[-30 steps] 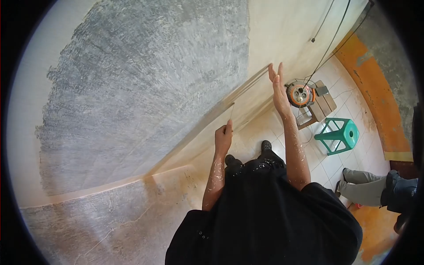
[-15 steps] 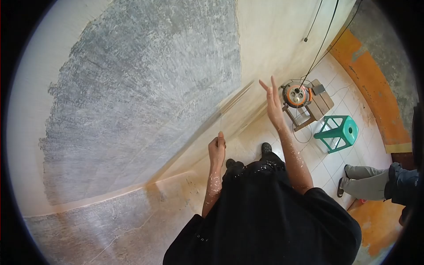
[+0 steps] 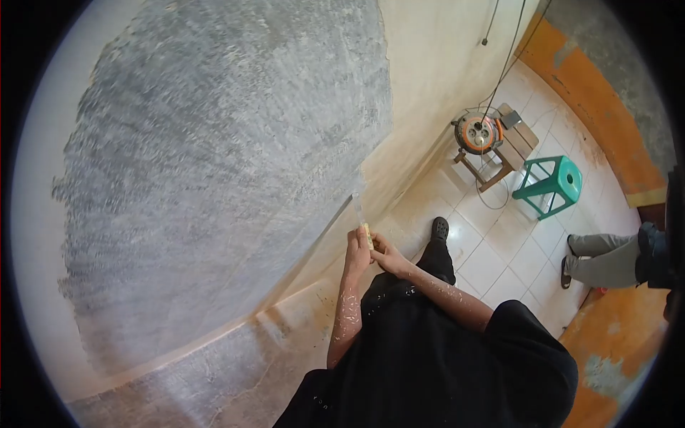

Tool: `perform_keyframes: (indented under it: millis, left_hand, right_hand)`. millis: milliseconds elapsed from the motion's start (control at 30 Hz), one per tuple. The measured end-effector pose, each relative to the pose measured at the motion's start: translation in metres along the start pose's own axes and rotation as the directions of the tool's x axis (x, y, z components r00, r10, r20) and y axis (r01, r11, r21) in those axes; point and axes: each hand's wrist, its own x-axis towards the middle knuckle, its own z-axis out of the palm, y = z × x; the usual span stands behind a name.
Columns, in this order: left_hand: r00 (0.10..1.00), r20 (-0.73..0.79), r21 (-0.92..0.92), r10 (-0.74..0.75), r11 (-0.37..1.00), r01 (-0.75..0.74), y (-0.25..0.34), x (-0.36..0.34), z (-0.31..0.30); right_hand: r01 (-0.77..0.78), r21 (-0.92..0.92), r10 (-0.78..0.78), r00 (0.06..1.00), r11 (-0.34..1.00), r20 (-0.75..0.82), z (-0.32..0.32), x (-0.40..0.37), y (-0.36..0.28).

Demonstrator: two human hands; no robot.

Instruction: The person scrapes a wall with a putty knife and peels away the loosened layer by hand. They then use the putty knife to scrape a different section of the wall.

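In front of my body, my left hand [image 3: 357, 248] is closed round the yellow handle of a scraper [image 3: 367, 234]. Its thin metal blade points up at the wall, with the tip at the lower edge of the grey, scraped patch [image 3: 235, 143]. My right hand [image 3: 386, 254] is closed at the lower part of the same handle, beside the left. Part of the handle is hidden by the fingers. Pale flakes cling to both forearms.
A cable reel [image 3: 479, 133] sits on a small wooden bench [image 3: 515, 145], cables hanging above it. Beside it stands a green plastic stool [image 3: 554, 184]. Another person's legs [image 3: 603, 262] show at the right. Cream paint [image 3: 421, 64] borders the grey patch.
My right hand, raised with fingers spread before, has come down and left onto the scraper handle. My left hand has shifted slightly lower and right. My view has moved a little.
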Motion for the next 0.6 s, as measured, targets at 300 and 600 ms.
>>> perform_keyframes:
  millis: [300, 600]
  left_hand:
    - [0.92, 0.105, 0.445, 0.377, 0.809, -0.383, -0.015, 0.016, -0.01]
    - [0.794, -0.228, 0.462, 0.563, 0.781, -0.421, 0.061, -0.068, -0.084]
  right_hand:
    - [-0.301, -0.409, 0.183, 0.935, 0.861, -0.303, -0.012, 0.028, 0.004]
    - [-0.362, -0.649, -0.202, 0.752, 0.669, -0.627, -0.001, 0.048, 0.006]
